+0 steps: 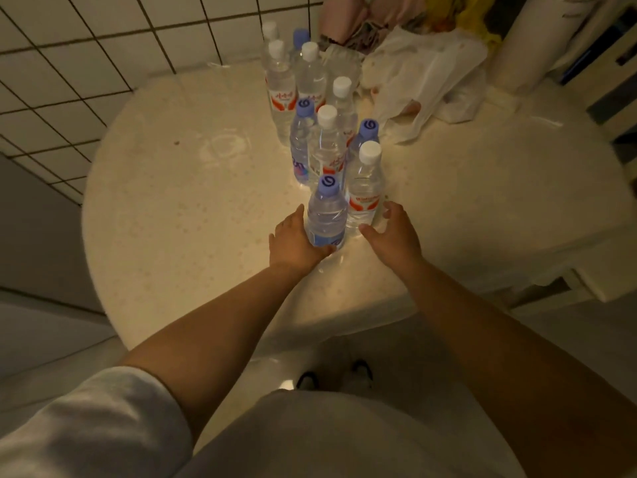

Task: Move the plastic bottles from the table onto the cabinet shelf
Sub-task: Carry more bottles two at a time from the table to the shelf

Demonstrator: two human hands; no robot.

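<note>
Several clear plastic bottles stand upright in a cluster on a round cream table. Nearest to me is a blue-capped bottle. My left hand wraps its lower part, thumb and fingers touching its base. Just right of it stands a white-capped bottle with a red label. My right hand is beside that bottle's base with fingers spread, not touching it. Further back stand more white-capped and blue-capped bottles. No cabinet shelf is in view.
Crumpled white plastic bags lie at the table's back right, next to a white cylinder. A tiled wall rises behind the table on the left. My feet show on the floor below the table's edge.
</note>
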